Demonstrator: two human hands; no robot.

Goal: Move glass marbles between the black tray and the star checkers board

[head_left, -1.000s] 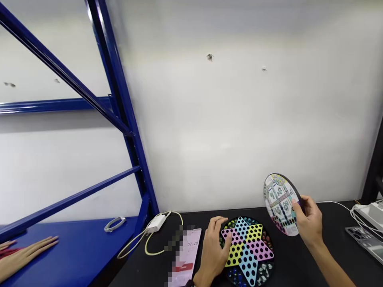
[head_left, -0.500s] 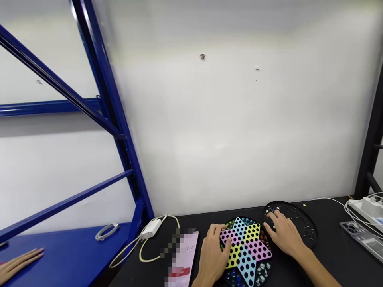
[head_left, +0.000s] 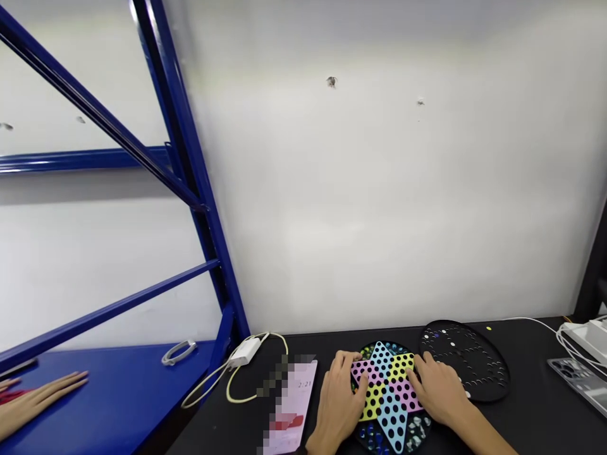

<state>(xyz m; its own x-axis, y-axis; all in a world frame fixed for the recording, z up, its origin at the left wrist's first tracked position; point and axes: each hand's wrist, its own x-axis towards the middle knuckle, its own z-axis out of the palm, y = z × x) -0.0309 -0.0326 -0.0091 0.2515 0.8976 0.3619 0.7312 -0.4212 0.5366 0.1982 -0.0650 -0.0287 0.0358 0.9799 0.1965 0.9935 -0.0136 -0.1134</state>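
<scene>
A round Chinese-checkers board (head_left: 385, 404) with a pink, yellow and blue star full of holes lies on the black table (head_left: 521, 423). My left hand (head_left: 340, 397) rests on its left rim, fingers curled over the edge. My right hand (head_left: 435, 388) lies on its right side, fingers spread onto the star. A black round lid (head_left: 469, 360) dotted with holes lies flat on the table just right of the board, apart from both hands. Marbles show in the board's dark corners.
A phone (head_left: 294, 407) lies left of my left hand. A white charger (head_left: 245, 354) with a looped cable sits behind it. A blue metal rack (head_left: 190, 189) stands at left; another person's hand (head_left: 33, 398) rests on its shelf. A power strip (head_left: 588, 335) is at far right.
A second ago my right hand held the round lid upright; it laid the lid flat on the table, let go, and moved left onto the board. My left hand stayed put.
</scene>
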